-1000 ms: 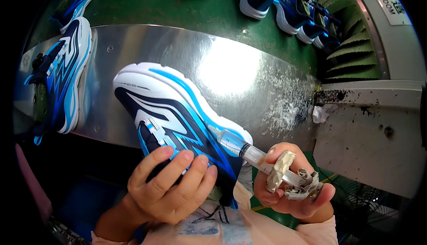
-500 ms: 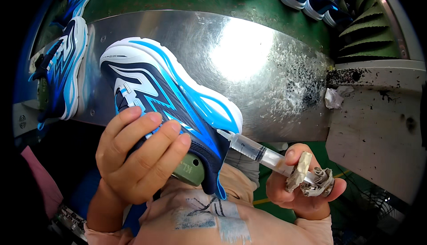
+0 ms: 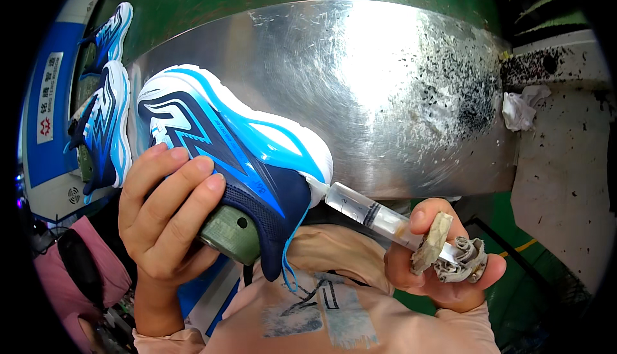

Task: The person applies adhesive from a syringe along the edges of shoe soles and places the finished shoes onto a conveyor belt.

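Note:
My left hand is wrapped round the lace side of a blue, navy and white running shoe, tilted sideways with its white sole facing away from me. A green shoe last sticks out of its collar, and a blue pull loop hangs at the heel. In my right hand is a clear plastic syringe with pale grey wrapping round its finger end. The syringe's tip points at the seam between upper and sole near the heel; whether it touches cannot be made out.
Under the shoe lies a shiny metal plate, smeared with black and white residue at right. Two similar shoes stand on the left. A crumpled white tissue rests by the right edge, below green flaps. Pink cloth shows at lower left.
The shoe has turned slightly in my left hand and sits a little further left in view. The syringe tip has stayed near the heel seam. The whole view has shifted.

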A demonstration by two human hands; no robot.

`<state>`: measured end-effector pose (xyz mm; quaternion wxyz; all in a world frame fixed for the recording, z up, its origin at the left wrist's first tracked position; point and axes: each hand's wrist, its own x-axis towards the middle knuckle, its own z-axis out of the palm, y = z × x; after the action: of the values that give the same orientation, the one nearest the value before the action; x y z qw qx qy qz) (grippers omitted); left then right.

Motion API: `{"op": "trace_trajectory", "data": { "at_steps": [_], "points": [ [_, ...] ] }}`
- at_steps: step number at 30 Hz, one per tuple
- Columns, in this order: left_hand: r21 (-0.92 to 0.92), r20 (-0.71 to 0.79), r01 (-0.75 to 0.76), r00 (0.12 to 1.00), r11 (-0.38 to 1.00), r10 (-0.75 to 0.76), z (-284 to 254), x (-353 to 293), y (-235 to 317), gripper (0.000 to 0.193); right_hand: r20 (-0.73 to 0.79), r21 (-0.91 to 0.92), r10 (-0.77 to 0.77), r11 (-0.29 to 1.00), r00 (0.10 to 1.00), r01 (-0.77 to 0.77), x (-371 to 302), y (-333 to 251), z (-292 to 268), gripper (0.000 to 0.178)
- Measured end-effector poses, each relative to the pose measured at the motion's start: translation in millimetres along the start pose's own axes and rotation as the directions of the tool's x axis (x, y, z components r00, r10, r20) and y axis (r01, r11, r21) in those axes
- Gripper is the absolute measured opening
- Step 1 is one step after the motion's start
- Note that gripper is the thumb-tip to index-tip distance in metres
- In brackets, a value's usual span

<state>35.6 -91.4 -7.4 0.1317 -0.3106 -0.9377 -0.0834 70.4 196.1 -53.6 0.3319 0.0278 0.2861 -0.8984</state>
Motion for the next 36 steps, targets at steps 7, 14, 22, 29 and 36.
{"op": "trace_trajectory", "data": {
  "at_steps": [7, 14, 22, 29, 36],
  "points": [
    [0.035, 0.081, -0.036, 0.996, 0.999, 0.033, -4.7, 17.4, 0.7, 0.045, 0.128, 0.279, -0.176, 0.951, 0.976, 0.134, -4.9, 23.0, -11.1, 0.113],
    [-0.010, 0.171, -0.222, 0.960, 0.975, 0.221, 2.3, 61.2, -19.0, 0.048, -0.132, 0.166, -0.049, 0.984, 0.990, 0.071, -8.2, 28.6, 9.1, 0.111],
    [0.017, 0.335, -0.393, 0.868, 0.919, 0.366, 2.8, 94.1, -16.9, 0.085, -0.244, 0.034, -0.183, 0.980, 0.952, 0.197, 0.3, 22.7, 15.6, 0.112],
    [0.054, 0.331, 0.004, 0.944, 0.999, -0.022, 1.2, 89.3, 31.4, 0.071, -0.107, 0.076, -0.282, 0.954, 0.953, 0.291, -14.6, 25.6, 4.1, 0.105],
    [0.104, 0.253, 0.227, 0.936, 0.968, -0.246, 8.3, 94.6, 60.4, 0.060, -0.136, 0.049, -0.410, 0.907, 0.902, 0.419, -10.6, 33.7, 21.2, 0.096]
  ]
}}
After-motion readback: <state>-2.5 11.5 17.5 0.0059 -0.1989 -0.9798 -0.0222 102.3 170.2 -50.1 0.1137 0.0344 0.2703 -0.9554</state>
